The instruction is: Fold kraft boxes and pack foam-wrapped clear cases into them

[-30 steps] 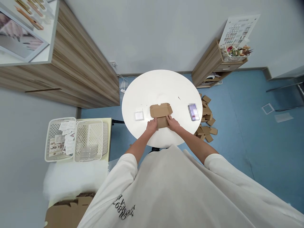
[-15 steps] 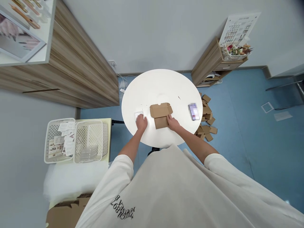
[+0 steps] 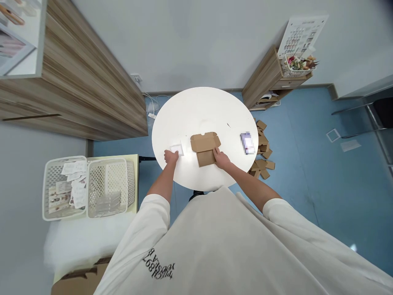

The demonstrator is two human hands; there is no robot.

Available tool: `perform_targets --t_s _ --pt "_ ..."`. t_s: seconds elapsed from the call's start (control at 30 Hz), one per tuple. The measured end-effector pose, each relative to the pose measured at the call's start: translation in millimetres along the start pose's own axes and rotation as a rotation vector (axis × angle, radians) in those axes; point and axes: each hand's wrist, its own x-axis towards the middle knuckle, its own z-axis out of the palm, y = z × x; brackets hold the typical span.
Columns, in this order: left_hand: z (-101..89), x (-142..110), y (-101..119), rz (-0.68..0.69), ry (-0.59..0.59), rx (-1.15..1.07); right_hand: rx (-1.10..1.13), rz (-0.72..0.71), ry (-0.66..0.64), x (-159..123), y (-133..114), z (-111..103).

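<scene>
An open brown cardboard box (image 3: pixel 205 148) lies in the middle of the round white table (image 3: pixel 202 110), its lid flap pointing away from me. My right hand (image 3: pixel 220 158) rests on the box's near right corner with its fingers pressed on the cardboard. My left hand (image 3: pixel 170 156) is at the table's left edge, its fingers closed on the near side of a small white square packet (image 3: pixel 177 148).
A phone (image 3: pixel 247 143) lies near the table's right edge. Several folded brown boxes (image 3: pixel 262 157) are scattered on the blue floor to the right. Two white baskets (image 3: pixel 87 186) stand on a low surface at my left. Wooden cabinets stand by the wall.
My left hand left the cardboard box, moved left across the table and took hold of the white packet. My right hand stayed on the box. The view shifted slightly.
</scene>
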Motion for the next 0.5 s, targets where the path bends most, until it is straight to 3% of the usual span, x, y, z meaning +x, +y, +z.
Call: perform_targets --t_s 0.1,0.2,0.4,0.5 --pt "-3.2 11 -1 -0.016 -0.077 -0.027 -0.002 0.004 0.000 -1 0 0" --pt "-4.6 11 -4 0.093 -0.103 -0.010 0.006 0.003 0.003 -2 0 -1" --pt "-6.4 -20 -1 0.357 0.021 0.038 0.008 0.015 0.006 -2 1 0" --pt "-6.5 -40 12 0.515 0.015 0.044 0.024 -0.002 0.025 -4 4 2"
